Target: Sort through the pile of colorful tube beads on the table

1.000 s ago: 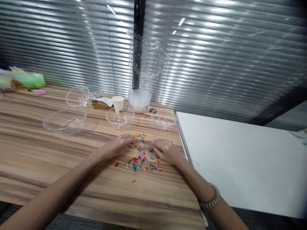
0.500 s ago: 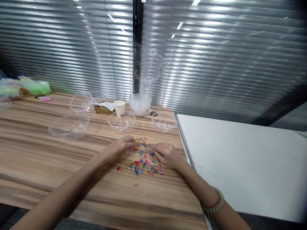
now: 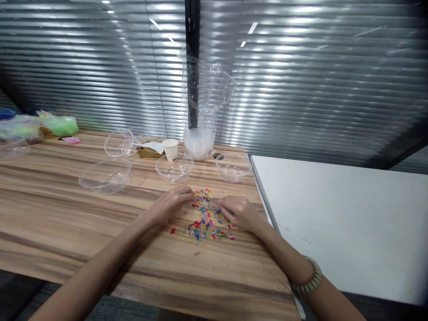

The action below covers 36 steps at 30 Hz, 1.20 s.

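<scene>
Many small tube-shaped beads (image 3: pixel 204 226) in red, blue, yellow, pink and clear lie scattered on the wooden table (image 3: pixel 140 263). At the left edge of the upper part of the pile, my left hand (image 3: pixel 174 203) rests with its fingers curled together. My right hand (image 3: pixel 241 214), palm down on the right side of the pile, has its thumb and fingers closed near the beads. Whatever either set of fingertips holds is too small or hidden to make out. A little red clump of beads (image 3: pixel 172 231) sits apart on the left.
Beyond the hands stand clear plastic bowls (image 3: pixel 174 171), (image 3: pixel 233 173) and a larger bowl (image 3: pixel 106 178). Behind are a paper cup (image 3: pixel 170 150), a small cardboard box (image 3: pixel 149 152) and a bag-topped tub of white material (image 3: pixel 199 145). A white table (image 3: pixel 351 223) adjoins on the right.
The whole view has shifted slightly, so everything appears a little farther right. Both hands keep nearly the same places beside the beads.
</scene>
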Each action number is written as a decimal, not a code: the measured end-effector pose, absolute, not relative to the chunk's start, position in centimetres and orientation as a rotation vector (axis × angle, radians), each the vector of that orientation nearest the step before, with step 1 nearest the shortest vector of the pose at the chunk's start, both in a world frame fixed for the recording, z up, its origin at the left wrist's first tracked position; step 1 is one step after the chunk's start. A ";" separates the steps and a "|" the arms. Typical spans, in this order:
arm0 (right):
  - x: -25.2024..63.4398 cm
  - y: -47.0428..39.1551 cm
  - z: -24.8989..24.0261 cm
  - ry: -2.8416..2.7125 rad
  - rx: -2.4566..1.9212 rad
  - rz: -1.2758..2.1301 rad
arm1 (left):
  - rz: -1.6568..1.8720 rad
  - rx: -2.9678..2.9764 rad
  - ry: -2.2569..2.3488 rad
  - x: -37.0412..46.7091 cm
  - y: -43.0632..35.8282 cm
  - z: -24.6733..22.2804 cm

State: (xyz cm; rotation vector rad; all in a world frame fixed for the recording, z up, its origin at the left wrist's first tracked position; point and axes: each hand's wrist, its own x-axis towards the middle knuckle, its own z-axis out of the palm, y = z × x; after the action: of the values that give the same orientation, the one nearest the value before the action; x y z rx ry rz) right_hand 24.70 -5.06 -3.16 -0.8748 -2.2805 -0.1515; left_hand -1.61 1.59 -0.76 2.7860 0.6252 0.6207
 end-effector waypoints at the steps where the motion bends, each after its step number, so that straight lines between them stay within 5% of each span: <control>1: 24.7 -5.1 -3.2 -2.280 -0.880 -0.152 | 0.668 2.761 0.641 -1.8 1.8 -0.5; 8: 24.9 -5.0 -3.5 -2.259 -0.881 -0.194 | 0.628 2.424 0.868 -3.2 2.4 2.0; 28: 25.2 -4.9 -3.6 -2.262 -0.929 -0.205 | 0.395 2.449 0.778 -3.4 3.1 -0.1; 36: 25.2 -4.9 -3.6 -2.262 -0.929 -0.197 | -0.015 2.301 0.667 -4.1 2.0 1.2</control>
State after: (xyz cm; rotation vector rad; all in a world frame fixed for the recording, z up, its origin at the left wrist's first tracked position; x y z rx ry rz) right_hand 25.20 -4.88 -3.56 -0.9294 -2.2617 -0.1965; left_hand -4.12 1.97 1.23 2.3013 0.6675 -0.0146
